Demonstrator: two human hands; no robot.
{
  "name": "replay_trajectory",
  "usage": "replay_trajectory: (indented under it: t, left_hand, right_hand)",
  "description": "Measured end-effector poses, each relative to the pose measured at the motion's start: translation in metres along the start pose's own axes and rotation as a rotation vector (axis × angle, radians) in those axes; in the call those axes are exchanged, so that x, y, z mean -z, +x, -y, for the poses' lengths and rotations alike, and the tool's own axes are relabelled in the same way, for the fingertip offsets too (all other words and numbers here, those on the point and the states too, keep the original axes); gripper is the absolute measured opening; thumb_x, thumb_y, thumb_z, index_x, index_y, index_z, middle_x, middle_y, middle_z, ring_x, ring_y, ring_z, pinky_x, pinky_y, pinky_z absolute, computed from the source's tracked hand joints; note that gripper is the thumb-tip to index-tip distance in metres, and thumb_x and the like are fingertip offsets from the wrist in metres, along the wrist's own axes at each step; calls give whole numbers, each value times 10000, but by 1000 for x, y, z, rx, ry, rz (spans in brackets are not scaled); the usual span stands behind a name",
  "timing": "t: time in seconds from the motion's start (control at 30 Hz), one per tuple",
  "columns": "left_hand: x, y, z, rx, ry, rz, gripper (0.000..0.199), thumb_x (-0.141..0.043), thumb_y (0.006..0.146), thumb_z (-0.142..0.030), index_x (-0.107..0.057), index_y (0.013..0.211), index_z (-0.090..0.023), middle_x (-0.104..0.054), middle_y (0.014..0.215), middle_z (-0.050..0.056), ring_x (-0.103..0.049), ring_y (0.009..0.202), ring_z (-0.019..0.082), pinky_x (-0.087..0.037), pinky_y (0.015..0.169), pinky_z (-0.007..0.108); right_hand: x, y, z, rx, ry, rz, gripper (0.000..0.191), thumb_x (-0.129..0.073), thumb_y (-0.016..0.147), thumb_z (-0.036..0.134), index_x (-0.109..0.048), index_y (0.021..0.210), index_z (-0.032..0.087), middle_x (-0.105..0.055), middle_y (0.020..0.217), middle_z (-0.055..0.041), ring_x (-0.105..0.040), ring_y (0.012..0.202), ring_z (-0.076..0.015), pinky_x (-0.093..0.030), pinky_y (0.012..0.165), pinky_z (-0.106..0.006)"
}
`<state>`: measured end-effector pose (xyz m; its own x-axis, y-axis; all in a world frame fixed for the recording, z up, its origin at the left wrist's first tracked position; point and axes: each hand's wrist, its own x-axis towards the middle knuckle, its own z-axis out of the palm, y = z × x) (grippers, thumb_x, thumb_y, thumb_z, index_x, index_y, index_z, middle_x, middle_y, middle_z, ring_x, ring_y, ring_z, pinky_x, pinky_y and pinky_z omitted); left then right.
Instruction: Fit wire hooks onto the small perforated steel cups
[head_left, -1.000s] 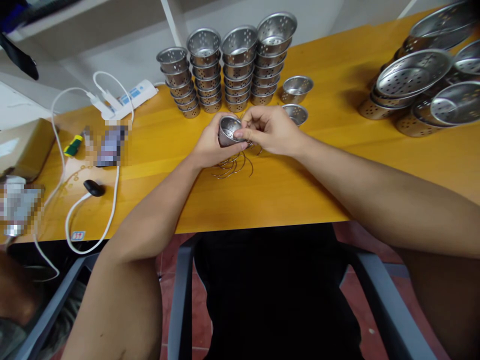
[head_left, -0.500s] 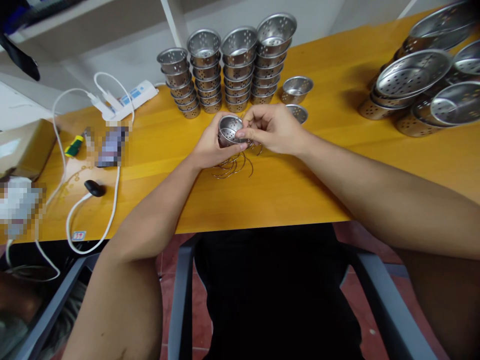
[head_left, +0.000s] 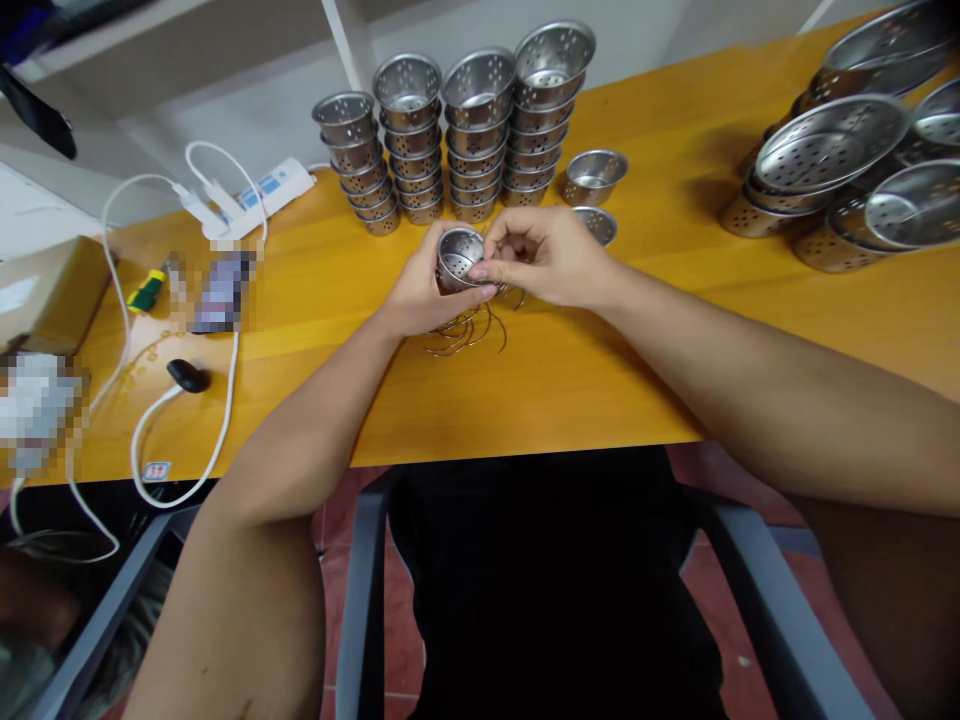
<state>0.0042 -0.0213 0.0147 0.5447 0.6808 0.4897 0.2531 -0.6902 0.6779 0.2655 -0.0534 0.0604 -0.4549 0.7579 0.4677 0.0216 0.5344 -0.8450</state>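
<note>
Perforated cup [head_left: 458, 260], upper centre: mouth up toward camera, axis tilted
Left hand [head_left: 421, 284] grips it, fingers curled; right hand [head_left: 551, 254] at rim, grip unclear.

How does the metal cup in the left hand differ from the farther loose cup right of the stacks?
Support: the held cup is gripped by the left hand; the farther loose cup stands on the table.
View: right-hand fingers cover part of the held cup's rim; the farther loose cup's rim shows whole.
Shared: both are round, shiny metal, open-topped.
</note>
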Motion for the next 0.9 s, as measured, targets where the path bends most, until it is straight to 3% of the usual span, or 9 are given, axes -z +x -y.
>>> replay_trajectory:
  t: [0.13, 0.23, 0.33, 0.47, 0.6, 0.77, 0.9]
  left_hand:
    - [-2, 0, 1, -25, 21, -29, 1068, -898, 919, -1020, -543, 1618, -294, -723, 1473, 119, -801, 1392, 345, -680, 1256, 591]
    - [-2, 0, 4, -59, 34, -71, 1037, -882, 952, -1001, -527, 1628, -300, -710, 1514, 129, -798, 1408, 337, -688, 1246, 555]
    - [-1, 0, 9, -64, 71, -87, 1024, -887, 968, -979, -511, 1646, -309, -702, 1548, 132, -787, 1445, 339, -679, 1271, 540]
    - [-1, -1, 12, -55, 89, -73, 1019, -898, 992, -939, -494, 1683, -308, -703, 1557, 138, -785, 1460, 344, -677, 1288, 540]
    - [-1, 0, 14, -92, 75, -71, 1000, -915, 992, -922, -500, 1669, -313, -705, 1530, 118, -803, 1427, 333, -692, 1266, 537]
    - [0, -1, 15, -96, 86, -64, 968, -895, 1018, -914, -501, 1661, -306, -709, 1498, 102, -820, 1393, 319, -700, 1250, 536]
    - [0, -3, 11, -86, 125, -60, 975, -918, 1006, -902, -515, 1672, -314, -717, 1446, 92, -827, 1390, 340, -704, 1255, 585]
  right_hand:
    - [9, 0, -4, 88, -61, -68, 758, -1088, 859, 885, -836, 1231, 275, -786, 1040, -51, -601, 737, -189, -459, 622, -382]
    - [17, 1, -7, 169, -195, -137, 657, -993, 960, 903, -899, 1197, 297, -794, 1134, -95, -602, 819, -223, -504, 657, -412]
    - [24, 0, -9, 234, -281, -114, 614, -944, 1026, 879, -937, 1192, 288, -797, 1191, -124, -626, 907, -242, -543, 712, -416]
    - [24, -2, -4, 217, -309, -93, 623, -937, 1049, 848, -929, 1310, 282, -804, 1272, -133, -634, 882, -229, -569, 724, -411]
    - [21, -4, 4, 148, -340, -68, 595, -894, 1052, 879, -923, 1260, 323, -806, 1285, -130, -710, 944, -291, -626, 771, -446]
    - [22, -7, 4, 91, -395, 28, 563, -786, 1131, 854, -909, 1274, 324, -805, 1298, -125, -709, 937, -289, -660, 867, -489]
    - [23, -6, -1, 93, -395, 106, 538, -762, 1167, 817, -916, 1293, 317, -804, 1233, -121, -736, 1046, -319, -645, 976, -497]
